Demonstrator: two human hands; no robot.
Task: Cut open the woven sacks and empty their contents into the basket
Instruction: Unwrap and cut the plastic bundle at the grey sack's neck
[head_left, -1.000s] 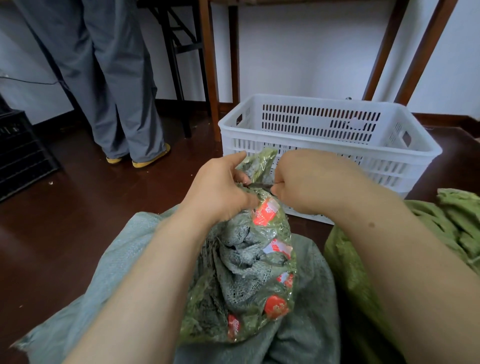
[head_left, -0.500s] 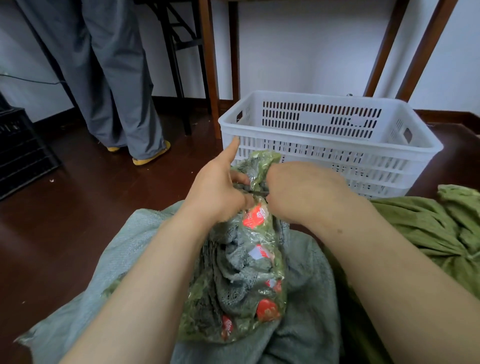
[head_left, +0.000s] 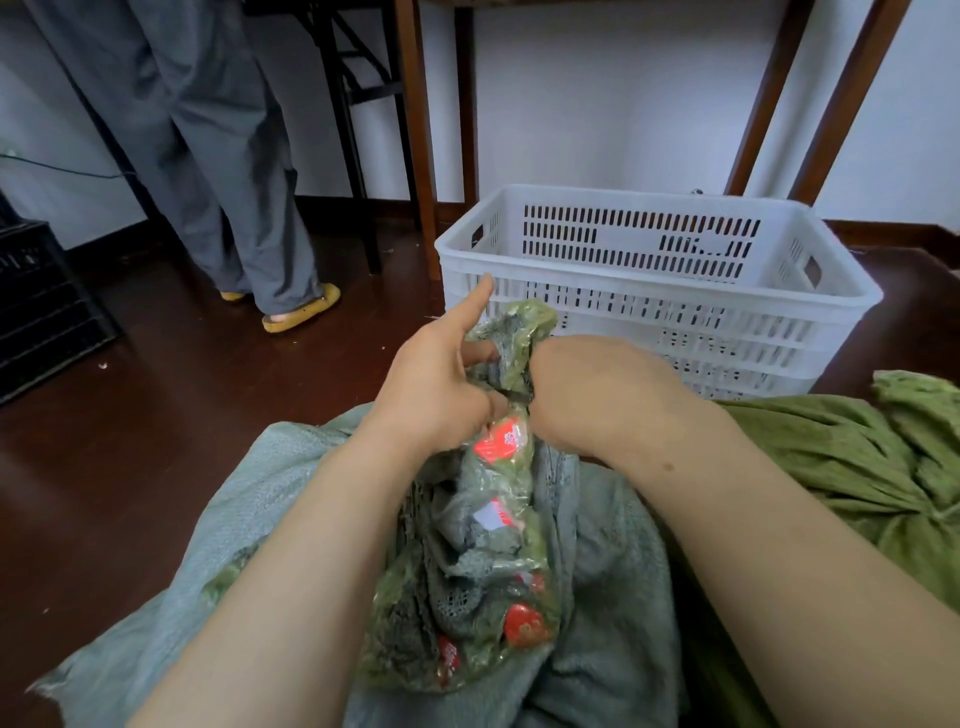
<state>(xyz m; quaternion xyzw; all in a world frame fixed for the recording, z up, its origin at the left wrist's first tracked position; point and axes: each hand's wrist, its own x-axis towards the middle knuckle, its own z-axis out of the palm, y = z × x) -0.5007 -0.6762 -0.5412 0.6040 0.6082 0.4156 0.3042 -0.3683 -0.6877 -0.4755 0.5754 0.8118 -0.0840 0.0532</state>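
Note:
A clear green plastic bag (head_left: 483, 571) with red labels, stuffed with grey netting, stands up out of a pale blue-green woven sack (head_left: 249, 519) on the floor in front of me. My left hand (head_left: 436, 384) grips the bag's twisted neck, forefinger sticking out. My right hand (head_left: 597, 395) is a closed fist pressed against the same neck from the right; only a dark tip of a small blade shows between the hands. The white slotted basket (head_left: 675, 283) stands just beyond, and nothing shows inside it.
A second, olive-green woven sack (head_left: 857, 467) lies tied at my right. A person's grey trouser legs and yellow slippers (head_left: 223, 156) stand at the back left beside a black crate (head_left: 36, 306). Wooden table legs (head_left: 415, 130) rise behind the basket. The floor is dark wood.
Both hands have sunk slightly with the bag's neck and closed tighter together. The blade, plain a second ago, is nearly hidden. My left forefinger has lifted off the bag.

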